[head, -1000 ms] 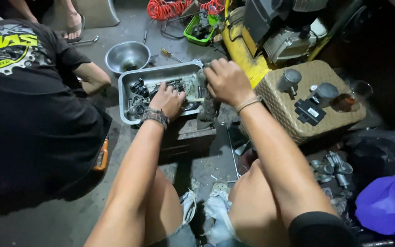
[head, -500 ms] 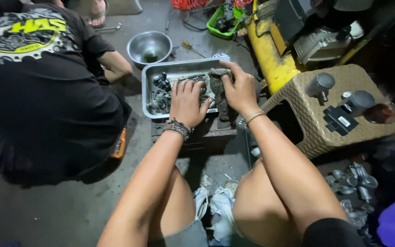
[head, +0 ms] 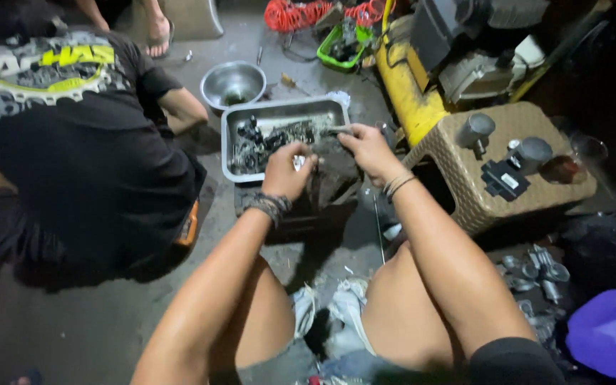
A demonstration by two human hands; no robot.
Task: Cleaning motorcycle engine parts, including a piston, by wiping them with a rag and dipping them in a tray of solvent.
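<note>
Both hands meet at frame centre over a grimy dark metal part [head: 333, 167] beside the steel tray [head: 279, 114]. Left hand [head: 286, 171] fingers pinch something small and pale; right hand [head: 366, 151] fingers curl on the part.

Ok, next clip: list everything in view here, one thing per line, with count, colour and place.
metal tray: one, grey, floor centre, holding dark small parts
dark part: one, grimy black, at tray's near edge, between both hands
round bowl: one, steel, beyond the tray
wicker stool: one, tan, right, carrying metal cylinders and a black part
yellow machine body: one, behind the stool
green bin: one, top centre
orange hose: one coil, top
purple bag: one, lower right
co-worker: one, black printed shirt, left
left hand: wristband, on the dark part
right hand: bracelets, gripping the dark part
</note>
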